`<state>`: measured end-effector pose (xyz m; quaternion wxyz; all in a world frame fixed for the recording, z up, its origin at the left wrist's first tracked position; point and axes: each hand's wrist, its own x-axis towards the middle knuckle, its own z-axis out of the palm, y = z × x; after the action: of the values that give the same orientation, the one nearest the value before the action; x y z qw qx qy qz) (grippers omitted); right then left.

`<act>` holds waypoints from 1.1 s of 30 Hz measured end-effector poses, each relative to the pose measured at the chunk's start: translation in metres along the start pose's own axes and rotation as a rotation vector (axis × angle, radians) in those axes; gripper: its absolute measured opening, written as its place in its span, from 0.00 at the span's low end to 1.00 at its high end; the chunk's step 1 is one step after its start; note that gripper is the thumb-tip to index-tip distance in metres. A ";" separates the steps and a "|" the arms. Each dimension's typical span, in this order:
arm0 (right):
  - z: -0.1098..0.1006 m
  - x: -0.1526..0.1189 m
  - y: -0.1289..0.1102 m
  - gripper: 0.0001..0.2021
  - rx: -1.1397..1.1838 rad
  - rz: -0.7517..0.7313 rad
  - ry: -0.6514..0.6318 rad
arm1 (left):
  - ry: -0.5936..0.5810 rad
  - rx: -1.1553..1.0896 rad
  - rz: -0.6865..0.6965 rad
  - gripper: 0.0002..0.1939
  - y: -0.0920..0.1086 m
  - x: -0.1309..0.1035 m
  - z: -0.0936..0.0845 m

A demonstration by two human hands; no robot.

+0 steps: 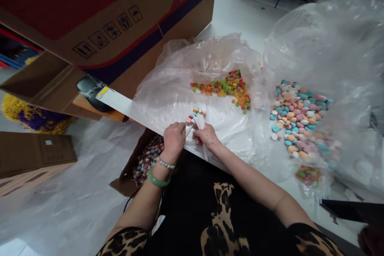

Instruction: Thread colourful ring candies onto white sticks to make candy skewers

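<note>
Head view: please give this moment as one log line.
left hand: near candy cluster; right hand: holds white strips; beyond: orange-green candies

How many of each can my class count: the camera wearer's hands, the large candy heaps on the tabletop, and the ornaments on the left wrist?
Hands: 2 (left hand, right hand)
Large candy heaps: 2 (ring candies, pastel candies)
Wrist ornaments: 2 (beaded bracelet, green bangle)
Total: 6

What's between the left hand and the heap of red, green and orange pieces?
In the head view, a small cluster of multicoloured pieces, then whitish plastic, lies between the left hand and the heap.
</note>
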<state>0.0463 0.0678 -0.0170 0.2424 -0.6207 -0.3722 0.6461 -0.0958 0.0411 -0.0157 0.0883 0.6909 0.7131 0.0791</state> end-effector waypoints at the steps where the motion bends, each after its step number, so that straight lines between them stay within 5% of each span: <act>1: 0.000 0.000 0.000 0.15 0.000 0.005 -0.002 | 0.011 -0.036 -0.013 0.14 0.000 -0.002 -0.002; 7: -0.025 -0.033 0.009 0.08 0.082 -0.070 -0.083 | 0.181 -0.503 -0.082 0.13 0.024 -0.020 -0.018; 12: -0.064 -0.073 0.014 0.03 0.153 -0.010 -0.314 | -0.414 -1.363 -0.241 0.12 0.073 -0.022 -0.016; 14: -0.082 -0.084 0.016 0.03 0.207 -0.001 -0.314 | -0.516 -1.481 -0.275 0.14 0.094 -0.018 -0.013; 21: -0.153 -0.109 0.039 0.10 0.520 0.015 -0.141 | -0.641 -1.419 -0.148 0.14 0.162 -0.007 -0.007; 24: -0.178 -0.117 0.047 0.10 0.575 0.004 -0.014 | -0.589 -1.371 -0.139 0.11 0.190 -0.004 -0.003; 29: -0.194 -0.126 0.052 0.08 0.473 0.026 0.002 | -0.771 -1.330 -0.030 0.13 0.226 -0.002 0.007; 33: -0.204 -0.126 0.057 0.10 0.606 0.011 -0.036 | -0.707 -1.283 -0.097 0.12 0.241 -0.003 0.014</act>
<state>0.2695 -0.0279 0.0267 0.4065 -0.5103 -0.1635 0.7400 0.1419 0.0463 0.0275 0.7037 0.4553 0.4852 0.2492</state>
